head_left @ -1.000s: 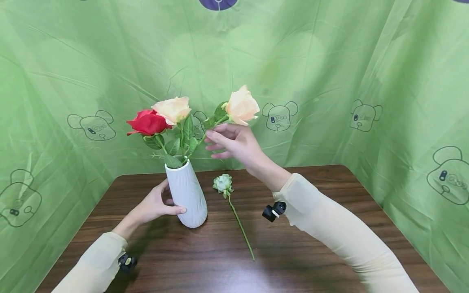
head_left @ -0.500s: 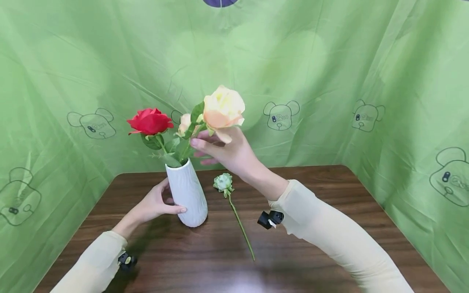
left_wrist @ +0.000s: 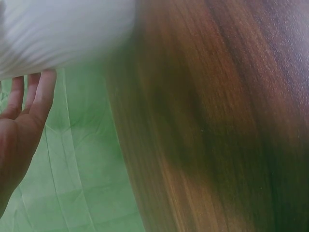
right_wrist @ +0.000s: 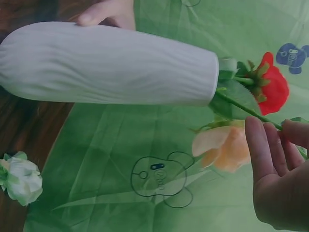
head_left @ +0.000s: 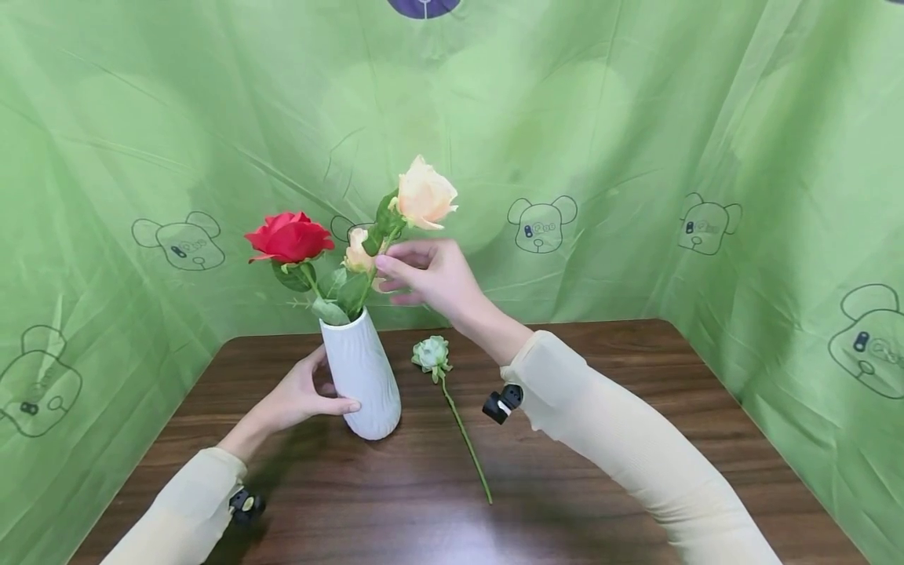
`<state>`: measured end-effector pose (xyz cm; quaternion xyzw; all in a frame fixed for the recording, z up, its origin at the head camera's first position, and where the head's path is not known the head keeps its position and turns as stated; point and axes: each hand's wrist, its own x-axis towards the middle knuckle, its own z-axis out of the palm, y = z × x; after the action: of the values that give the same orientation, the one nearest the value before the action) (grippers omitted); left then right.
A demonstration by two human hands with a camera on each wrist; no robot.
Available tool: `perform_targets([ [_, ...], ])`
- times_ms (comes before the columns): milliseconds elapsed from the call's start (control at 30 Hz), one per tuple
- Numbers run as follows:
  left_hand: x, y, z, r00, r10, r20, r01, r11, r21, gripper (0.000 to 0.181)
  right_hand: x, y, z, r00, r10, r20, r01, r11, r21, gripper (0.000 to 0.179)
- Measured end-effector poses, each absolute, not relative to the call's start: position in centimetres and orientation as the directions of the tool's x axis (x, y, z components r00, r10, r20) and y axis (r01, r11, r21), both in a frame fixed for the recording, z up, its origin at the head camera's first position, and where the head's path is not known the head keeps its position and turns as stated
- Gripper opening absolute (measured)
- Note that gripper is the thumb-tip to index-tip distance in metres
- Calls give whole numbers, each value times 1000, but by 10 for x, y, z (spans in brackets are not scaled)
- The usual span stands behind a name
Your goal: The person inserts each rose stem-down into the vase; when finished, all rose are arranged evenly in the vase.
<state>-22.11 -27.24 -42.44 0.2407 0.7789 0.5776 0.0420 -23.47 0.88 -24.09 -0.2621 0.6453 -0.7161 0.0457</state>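
My left hand (head_left: 300, 395) grips the lower side of a white ribbed vase (head_left: 362, 377), thumb in front and fingers behind. The vase leans a little to the left. A red rose (head_left: 291, 237) and a peach rose (head_left: 359, 251) stand in its mouth, the peach one partly hidden. Between thumb and fingertips my right hand (head_left: 441, 278) pinches the stem of another peach rose (head_left: 426, 195), above and right of the rim. In the right wrist view this stem (right_wrist: 241, 107) runs into the mouth of the vase.
A pale green-white flower (head_left: 431, 355) lies on the brown wooden table (head_left: 600, 439), right of the vase, its stem pointing toward the front. Green cloth (head_left: 600, 118) printed with bear outlines hangs around the back and sides.
My right hand has moved left with its peach rose, bringing the bloom closer above the vase. The other peach rose has shifted right and lower. The left hand stays on the vase.
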Motion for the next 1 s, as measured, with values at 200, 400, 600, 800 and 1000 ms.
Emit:
perform_targets([
  [200,-221,-271,-423,-885,419,205,315,212,925,83,-248,-4,-252,-886,-382,264,-249,-89,-964,23],
  [400,-221,-270,-424,-882,425,201,314,214,925,84,-249,-18,-273,-912,-348,215,-231,6,-973,21],
  [600,-220,-270,-424,-885,423,194,307,218,926,86,-245,-18,-298,-930,-361,64,-66,-7,-998,28],
  [800,-220,-271,-422,-888,416,195,304,216,928,86,-247,-6,-305,-909,-415,32,-38,6,-999,28],
  [1000,-220,-272,-422,-884,422,203,322,232,918,82,-257,9,-314,-906,-423,-2,-20,49,-999,29],
])
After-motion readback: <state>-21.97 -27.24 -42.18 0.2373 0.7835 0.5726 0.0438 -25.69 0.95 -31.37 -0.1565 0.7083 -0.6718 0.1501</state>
